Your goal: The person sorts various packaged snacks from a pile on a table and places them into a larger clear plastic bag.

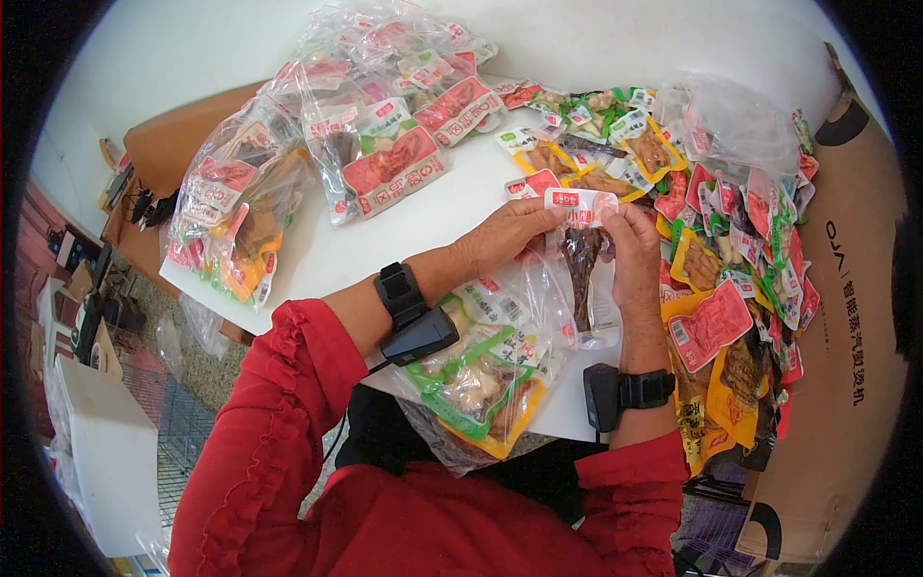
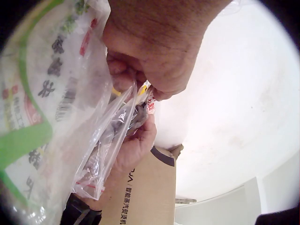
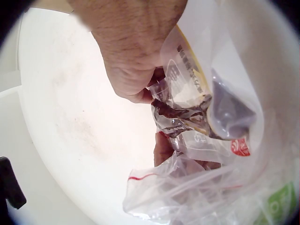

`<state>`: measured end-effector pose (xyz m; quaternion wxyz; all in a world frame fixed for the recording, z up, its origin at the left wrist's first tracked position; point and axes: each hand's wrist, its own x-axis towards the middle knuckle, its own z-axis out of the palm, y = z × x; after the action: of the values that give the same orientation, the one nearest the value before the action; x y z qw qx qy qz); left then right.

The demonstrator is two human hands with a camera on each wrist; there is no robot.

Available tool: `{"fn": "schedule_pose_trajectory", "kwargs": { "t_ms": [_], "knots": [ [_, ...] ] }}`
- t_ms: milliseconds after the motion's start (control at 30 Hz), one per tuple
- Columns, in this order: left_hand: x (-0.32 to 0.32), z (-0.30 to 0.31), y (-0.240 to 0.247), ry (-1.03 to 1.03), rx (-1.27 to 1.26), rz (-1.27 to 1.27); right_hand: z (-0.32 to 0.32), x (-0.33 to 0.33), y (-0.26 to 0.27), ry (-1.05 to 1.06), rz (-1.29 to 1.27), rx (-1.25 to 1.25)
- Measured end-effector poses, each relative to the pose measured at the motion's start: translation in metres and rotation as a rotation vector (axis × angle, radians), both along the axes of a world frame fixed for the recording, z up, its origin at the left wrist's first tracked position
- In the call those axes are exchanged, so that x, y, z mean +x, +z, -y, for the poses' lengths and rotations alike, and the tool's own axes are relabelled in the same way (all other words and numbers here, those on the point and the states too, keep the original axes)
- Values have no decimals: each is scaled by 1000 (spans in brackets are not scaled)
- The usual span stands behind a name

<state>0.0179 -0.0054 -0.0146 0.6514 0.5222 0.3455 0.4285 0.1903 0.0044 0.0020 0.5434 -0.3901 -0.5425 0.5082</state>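
Both hands pinch the top of a clear sealed pouch with a dark brown drumstick [image 1: 581, 274] inside; its white label has a red mark. My left hand [image 1: 505, 236] is at the label's left corner, and my right hand [image 1: 635, 255] grips the right corner. Below the left hand, a clear zip bag [image 1: 481, 380] of green- and yellow-edged food packs lies over the table's near edge. The mouth of this zip bag [image 2: 101, 159] reaches up to the left fingers in the left wrist view. In the right wrist view the drumstick [image 3: 183, 117] hangs between both hands.
Filled clear bags [image 1: 240, 207] stand at the left and back of the white table [image 1: 423, 216]. A heap of loose snack packs [image 1: 711, 250] covers the right side, with a crumpled clear bag [image 1: 735, 125] on it. A cardboard box [image 1: 846, 337] borders the right edge.
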Motion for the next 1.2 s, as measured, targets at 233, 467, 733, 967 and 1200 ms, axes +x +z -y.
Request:
{"fn": "schedule_pose_trajectory", "kwargs": {
  "t_ms": [233,467,733,967,1200],
  "knots": [
    [1,2,3,2,-5,16,-3,2,-4,-3,9,-15],
    [0,3,3,-5,-11,25,-2,2,-3,-3,10,-18],
    [0,1,0,-19,4,19,-1,1,-1,-6,-6,-13],
    [0,2,1,-31,1,25,-3,3,-4,12,7,-18],
    [0,1,2,-37,10,2,-2,2,-3,-6,4,-20]
  ]
}}
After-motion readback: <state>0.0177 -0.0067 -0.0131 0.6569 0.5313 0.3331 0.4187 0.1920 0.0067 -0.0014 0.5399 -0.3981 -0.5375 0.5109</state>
